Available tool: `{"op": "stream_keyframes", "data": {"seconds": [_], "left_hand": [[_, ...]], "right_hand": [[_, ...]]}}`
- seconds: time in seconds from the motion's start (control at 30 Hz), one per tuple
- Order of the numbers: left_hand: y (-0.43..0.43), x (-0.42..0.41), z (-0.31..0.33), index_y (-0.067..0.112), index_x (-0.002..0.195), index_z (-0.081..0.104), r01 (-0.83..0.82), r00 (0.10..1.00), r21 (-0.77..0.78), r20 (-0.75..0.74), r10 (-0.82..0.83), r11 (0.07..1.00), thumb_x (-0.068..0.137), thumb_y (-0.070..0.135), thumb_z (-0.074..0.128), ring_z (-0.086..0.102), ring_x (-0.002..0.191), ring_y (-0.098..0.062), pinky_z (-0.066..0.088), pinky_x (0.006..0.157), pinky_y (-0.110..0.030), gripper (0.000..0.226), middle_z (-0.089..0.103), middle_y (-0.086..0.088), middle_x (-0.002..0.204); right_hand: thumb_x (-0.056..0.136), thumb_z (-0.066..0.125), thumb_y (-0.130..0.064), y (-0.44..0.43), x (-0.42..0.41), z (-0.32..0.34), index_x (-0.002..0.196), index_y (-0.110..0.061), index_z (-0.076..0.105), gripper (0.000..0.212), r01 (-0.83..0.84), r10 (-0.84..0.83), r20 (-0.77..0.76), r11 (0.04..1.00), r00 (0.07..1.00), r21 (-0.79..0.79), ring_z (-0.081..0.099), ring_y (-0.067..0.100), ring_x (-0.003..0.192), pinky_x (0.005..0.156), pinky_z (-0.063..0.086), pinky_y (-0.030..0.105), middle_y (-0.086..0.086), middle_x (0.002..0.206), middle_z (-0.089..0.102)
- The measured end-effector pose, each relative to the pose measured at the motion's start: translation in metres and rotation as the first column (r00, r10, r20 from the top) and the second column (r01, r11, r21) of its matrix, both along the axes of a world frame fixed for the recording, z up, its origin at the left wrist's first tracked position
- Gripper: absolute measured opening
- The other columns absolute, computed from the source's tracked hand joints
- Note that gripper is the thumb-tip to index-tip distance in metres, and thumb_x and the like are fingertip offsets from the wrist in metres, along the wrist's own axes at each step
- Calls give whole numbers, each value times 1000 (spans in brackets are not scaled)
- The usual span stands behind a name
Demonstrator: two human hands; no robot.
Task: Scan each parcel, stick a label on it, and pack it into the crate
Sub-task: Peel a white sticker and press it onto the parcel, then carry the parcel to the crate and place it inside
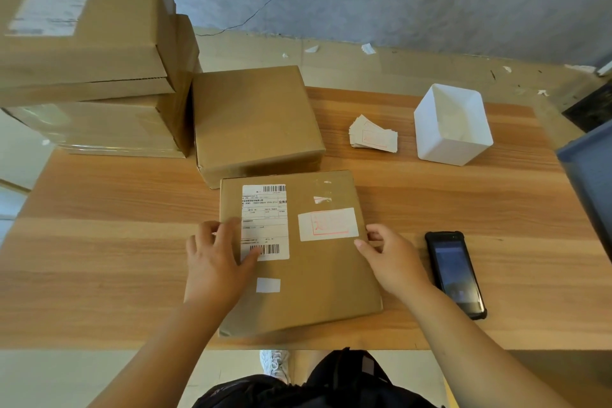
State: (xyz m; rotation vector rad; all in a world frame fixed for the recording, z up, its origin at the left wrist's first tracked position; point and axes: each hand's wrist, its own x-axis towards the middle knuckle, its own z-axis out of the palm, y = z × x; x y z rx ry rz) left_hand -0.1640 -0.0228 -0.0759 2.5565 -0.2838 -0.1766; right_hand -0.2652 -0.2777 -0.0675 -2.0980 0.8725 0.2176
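Operator body, head cam: 2 bare arms, dark clothing, 1 white shoe.
Left hand [215, 262] and right hand [394, 262] are bare, and the forearms are bare down to the frame edge. Below the table [99, 275] near edge: black garment [331, 387] over the lap with a grey patch [367, 368] on it. 1 white trainer [275, 366] with laces shows just under that edge.
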Motion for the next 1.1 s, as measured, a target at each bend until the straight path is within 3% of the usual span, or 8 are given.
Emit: {"op": "stream_keyframes", "data": {"seconds": [0.13, 0.23, 0.37, 0.47, 0.57, 0.67, 0.83, 1.1], "left_hand": [[13, -3, -4, 21, 142, 26, -200, 932, -34, -316, 180, 979, 74, 50, 69, 42, 121, -34, 40, 98, -50, 86, 36, -11, 136], [18, -4, -4, 21, 135, 40, -210, 870, -106, -475, 136, 972, 79, 48, 66, 58, 104, -23, 50, 87, -43, 67, 51, -5, 127], [28, -15, 1, 24, 127, 51, -319, 851, -190, -489, 192, 929, 81, 42, 65, 61, 95, -15, 51, 76, -34, 51, 59, 6, 116], [39, -30, 7, 32, 115, 52, -425, 841, -229, -457, 289, 876, 80, 45, 66, 58, 81, -1, 43, 59, -21, 40, 58, 15, 101], [55, -46, 10, 34, 97, 54, -551, 804, -330, -456, 382, 766, 77, 51, 65, 62, 84, -4, 47, 63, -25, 28, 63, 17, 96], [77, -59, 16, 36, 90, 57, -627, 775, -410, -420, 473, 662, 77, 56, 62, 66, 81, -4, 49, 63, -27, 24, 68, 19, 86], [126, -67, 34, 37, 85, 58, -664, 742, -497, -348, 573, 558, 84, 48, 60, 65, 86, -6, 55, 75, -42, 12, 67, 22, 93], [255, -59, 68, 26, 90, 53, -700, 650, -563, -246, 719, 440, 89, 39, 55, 64, 88, -13, 56, 68, -37, 13, 63, 13, 100]], "right_hand": [[93, 55, -40, 3, 3, 3, 142, -25, 38, 53, -48, 45, -105, 999, 993, -24, 54, 13, 111, 67, 39, 21, -7, 137, 51], [93, 55, -39, 3, 6, 3, 141, -23, 40, 52, -69, 67, -155, 998, 986, -8, 55, 17, 113, 68, 39, 23, -4, 135, 53], [87, 65, -36, -3, 8, 6, 115, -21, 58, 33, -116, 115, -78, 993, 990, -9, 58, 10, 89, 62, 42, 20, -5, 114, 64], [84, 65, -43, -6, 12, 14, 94, -30, 56, 18, -172, 172, -17, 985, 985, -22, 60, 5, 81, 68, 50, 30, -14, 98, 63], [82, 62, -54, 2, 20, 25, 83, -32, 52, 23, -240, 241, 54, 970, 969, -34, 59, 2, 73, 62, 50, 32, -17, 87, 62], [74, 57, -68, 22, 34, 40, 86, -38, 48, 34, -303, 299, 149, 953, 943, 1, 58, -4, 74, 56, 42, 22, -19, 89, 61], [66, 47, -83, 82, 67, 66, 98, -64, 50, 37, -448, 410, 297, 891, 862, 71, 63, -1, 90, 69, 56, 27, -27, 99, 65], [85, 47, -65, 229, 138, 80, 114, -44, 51, 37, -575, 537, 381, 818, 752, -17, 62, 4, 91, 63, 54, 25, -17, 101, 64]]}}
